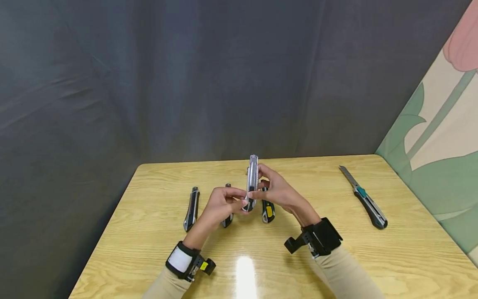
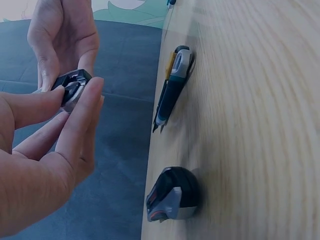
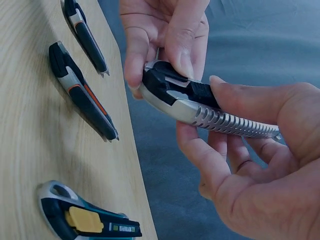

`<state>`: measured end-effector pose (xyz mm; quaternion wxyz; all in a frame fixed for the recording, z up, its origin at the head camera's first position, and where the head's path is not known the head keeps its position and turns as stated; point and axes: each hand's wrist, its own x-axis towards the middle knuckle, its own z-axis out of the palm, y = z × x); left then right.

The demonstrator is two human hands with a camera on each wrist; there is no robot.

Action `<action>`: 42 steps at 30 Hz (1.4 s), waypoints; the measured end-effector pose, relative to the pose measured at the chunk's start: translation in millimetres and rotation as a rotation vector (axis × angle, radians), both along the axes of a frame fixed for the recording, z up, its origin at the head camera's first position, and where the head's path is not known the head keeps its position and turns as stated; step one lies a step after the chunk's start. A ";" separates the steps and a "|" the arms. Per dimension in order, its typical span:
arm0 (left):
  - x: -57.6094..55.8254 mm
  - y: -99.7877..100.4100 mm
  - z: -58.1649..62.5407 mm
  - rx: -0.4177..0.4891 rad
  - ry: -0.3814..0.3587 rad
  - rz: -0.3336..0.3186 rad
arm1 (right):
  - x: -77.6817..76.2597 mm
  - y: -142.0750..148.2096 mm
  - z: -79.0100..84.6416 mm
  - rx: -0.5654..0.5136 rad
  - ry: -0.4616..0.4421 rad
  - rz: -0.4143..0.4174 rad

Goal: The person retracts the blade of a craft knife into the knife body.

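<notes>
A silver utility knife (image 1: 252, 176) with a black end and slider is held up over the middle of the table, pointing away from me. My right hand (image 1: 279, 190) grips its ribbed metal body, the thumb lying against the black slider in the right wrist view. The left hand (image 1: 221, 203) pinches the knife's black butt end (image 3: 162, 85) between thumb and fingers. No bare blade shows at the tip in the head view. Behind the hands, a black knife with a yellow slider (image 1: 268, 211) and a black-and-grey knife (image 1: 227, 220) lie partly hidden.
Another black-and-grey utility knife (image 1: 191, 209) lies left of the left forearm. On the right side of the wooden table (image 1: 410, 253) lies a black-and-silver knife with a teal slider (image 1: 367, 202), its blade extended. A dark curtain (image 1: 231, 83) hangs behind the table.
</notes>
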<state>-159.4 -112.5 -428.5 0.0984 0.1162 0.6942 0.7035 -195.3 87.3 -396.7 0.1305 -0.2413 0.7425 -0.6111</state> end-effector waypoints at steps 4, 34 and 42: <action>0.2 2.3 -1.6 -0.008 0.003 -0.006 | 1.3 3.2 -0.1 0.019 0.005 0.020; 0.1 4.7 10.4 0.049 -0.001 -0.008 | -2.2 3.8 12.8 0.041 -0.021 0.016; 0.9 15.5 8.6 -0.013 0.054 0.048 | -3.0 10.6 5.3 0.030 -0.060 -0.071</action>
